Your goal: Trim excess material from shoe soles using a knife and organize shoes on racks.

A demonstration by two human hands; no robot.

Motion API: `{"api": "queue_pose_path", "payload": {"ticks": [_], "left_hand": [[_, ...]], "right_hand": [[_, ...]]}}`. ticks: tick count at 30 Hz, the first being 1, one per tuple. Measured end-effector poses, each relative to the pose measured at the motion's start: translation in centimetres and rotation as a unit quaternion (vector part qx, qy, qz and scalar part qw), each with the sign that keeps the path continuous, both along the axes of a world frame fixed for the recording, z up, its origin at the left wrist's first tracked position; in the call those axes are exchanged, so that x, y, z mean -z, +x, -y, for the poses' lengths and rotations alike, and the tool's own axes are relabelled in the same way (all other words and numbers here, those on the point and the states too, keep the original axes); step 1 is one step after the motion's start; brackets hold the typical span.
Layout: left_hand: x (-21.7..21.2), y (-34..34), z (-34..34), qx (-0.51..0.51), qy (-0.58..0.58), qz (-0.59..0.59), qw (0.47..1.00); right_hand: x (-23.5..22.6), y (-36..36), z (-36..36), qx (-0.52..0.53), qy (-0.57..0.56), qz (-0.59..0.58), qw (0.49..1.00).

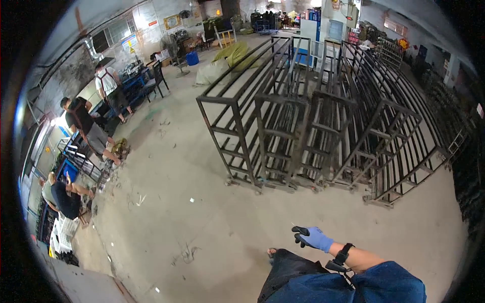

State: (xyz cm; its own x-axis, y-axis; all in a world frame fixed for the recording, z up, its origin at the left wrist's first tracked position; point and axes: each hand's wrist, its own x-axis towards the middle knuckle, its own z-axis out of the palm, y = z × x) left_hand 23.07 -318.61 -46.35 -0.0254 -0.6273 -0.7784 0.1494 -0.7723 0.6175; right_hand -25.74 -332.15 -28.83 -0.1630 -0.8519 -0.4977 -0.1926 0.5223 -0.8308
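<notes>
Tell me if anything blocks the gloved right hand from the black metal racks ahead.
Nothing visible stands between the right hand and the black metal racks; only a stretch of floor shows between them in this view.

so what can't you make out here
All in the head view:
Left hand: outside the picture
Right hand: palm turned away from the camera
Dark stacks at far right: cut off by the lens rim, lost in shadow
Yellow-green bundle: contents hidden by its covering
</notes>
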Motion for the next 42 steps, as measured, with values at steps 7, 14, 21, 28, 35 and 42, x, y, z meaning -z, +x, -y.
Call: {"api": "queue_pose_path", "payload": {"ticks": [7,14,21,28,35,42], "left_hand": [[-1.0,0.9,18.9,0.018,-0.010,0.006,1.000],[0.3,7.7,41.8,0.058,-0.022,0.022,0.998],[-2.4,12.9,65.6,0.100,-0.032,0.041,0.994],[-4.9,12.9,90.1,0.081,-0.057,0.095,0.991],[-5.7,7.0,107.1,0.115,-0.050,0.098,0.987],[-3.5,2.6,122.9,0.242,-0.034,0.039,0.969]], "right_hand": [[-6.4,0.0,23.8,-0.100,-0.156,-0.200,0.962],[-10.6,2.3,42.3,0.003,-0.252,-0.261,0.932],[-15.7,3.6,54.6,0.158,-0.340,-0.391,0.841],[-17.0,1.3,67.2,0.278,-0.353,-0.435,0.780],[-15.2,0.3,81.4,0.420,-0.263,-0.368,0.787],[-13.1,-2.3,86.4,0.538,-0.152,-0.356,0.749]]}}
